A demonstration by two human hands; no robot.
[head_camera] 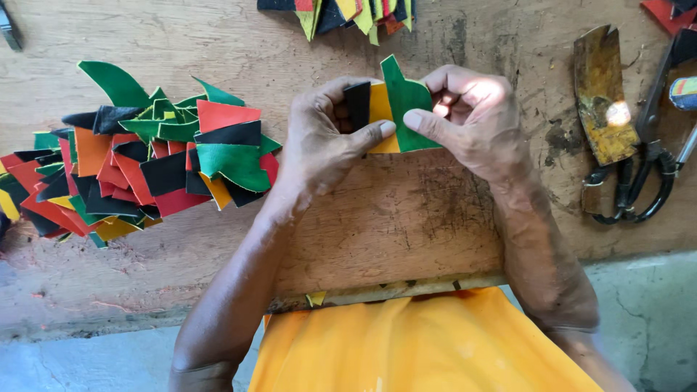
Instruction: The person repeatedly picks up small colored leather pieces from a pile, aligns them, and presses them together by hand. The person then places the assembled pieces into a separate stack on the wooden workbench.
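fingers (377, 131) on green-yellow-black pieces (396, 109)

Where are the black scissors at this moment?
In the head view, the scissors lie on the wooden board at the far right, beside a worn metal blade, apart from the right hand.

Matt leather pieces (388, 109), rough wooden board (406, 210)

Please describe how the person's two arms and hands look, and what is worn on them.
The left hand and the right hand are bare: no gloves, rings, watch or bracelets show. Both forearms are uncovered, with no sleeves in view. An orange garment covers the lap.
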